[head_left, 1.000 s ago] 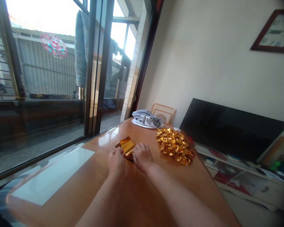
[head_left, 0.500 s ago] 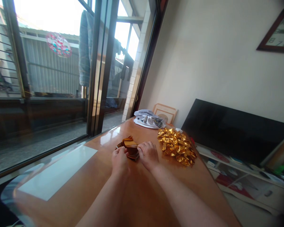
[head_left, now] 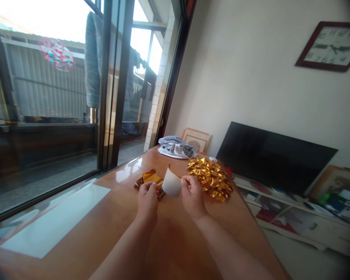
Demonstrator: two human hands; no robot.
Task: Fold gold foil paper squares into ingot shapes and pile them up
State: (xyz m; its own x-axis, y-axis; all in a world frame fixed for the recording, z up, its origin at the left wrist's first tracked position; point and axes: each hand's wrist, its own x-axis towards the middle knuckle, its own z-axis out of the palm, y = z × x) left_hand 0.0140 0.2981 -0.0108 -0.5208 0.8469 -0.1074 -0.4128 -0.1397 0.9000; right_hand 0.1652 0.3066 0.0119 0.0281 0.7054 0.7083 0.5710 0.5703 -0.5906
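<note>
A small stack of gold foil paper sheets (head_left: pixel 147 179) lies on the glossy wooden table (head_left: pixel 175 241). My left hand (head_left: pixel 147 200) is closed, its fingertips pressing on the stack's near edge. My right hand (head_left: pixel 192 194) pinches one sheet (head_left: pixel 172 183) lifted off the stack; the sheet curls and shows its white back. A heap of folded gold foil pieces (head_left: pixel 210 177) lies on the table just beyond my right hand.
A bundled white and grey cloth (head_left: pixel 175 147) and a framed picture (head_left: pixel 196 139) sit at the table's far end. A dark TV screen (head_left: pixel 275 157) stands on a low white cabinet at the right. Glass sliding doors run along the left.
My right hand has lifted one sheet off the stack, curling it white side up. Earlier both hands rested low on the stack. The view shifted slightly.
</note>
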